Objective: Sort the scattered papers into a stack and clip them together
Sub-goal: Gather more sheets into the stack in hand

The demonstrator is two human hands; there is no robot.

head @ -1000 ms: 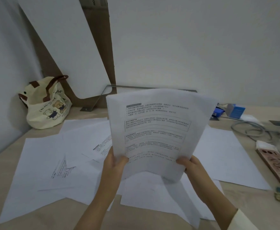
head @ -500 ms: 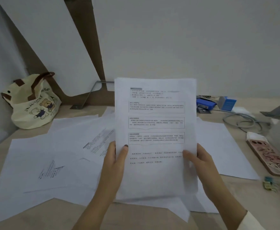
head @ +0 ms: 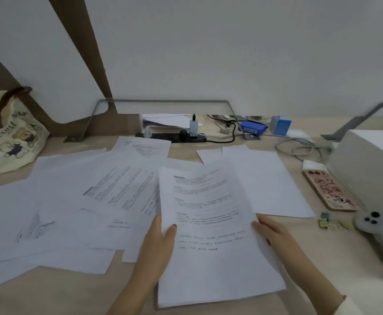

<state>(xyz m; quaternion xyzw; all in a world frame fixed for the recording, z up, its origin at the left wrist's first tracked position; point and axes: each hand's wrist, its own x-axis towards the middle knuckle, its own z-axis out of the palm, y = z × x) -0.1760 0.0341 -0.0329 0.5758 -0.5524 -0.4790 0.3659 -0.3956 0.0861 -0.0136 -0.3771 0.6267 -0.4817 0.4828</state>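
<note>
Desk (head: 310, 242): hands (head: 161, 244) (head: 271, 231) hold paper stack (head: 211, 269) edges.

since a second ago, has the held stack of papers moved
Yes. The held stack has come down: its top edge once covered the metal bracket and now sits below it.

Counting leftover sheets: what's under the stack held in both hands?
Seen: loose sheets poking out from beneath the held stack at its left, a blank sheet at its right. Anything directly under it is covered.
</note>
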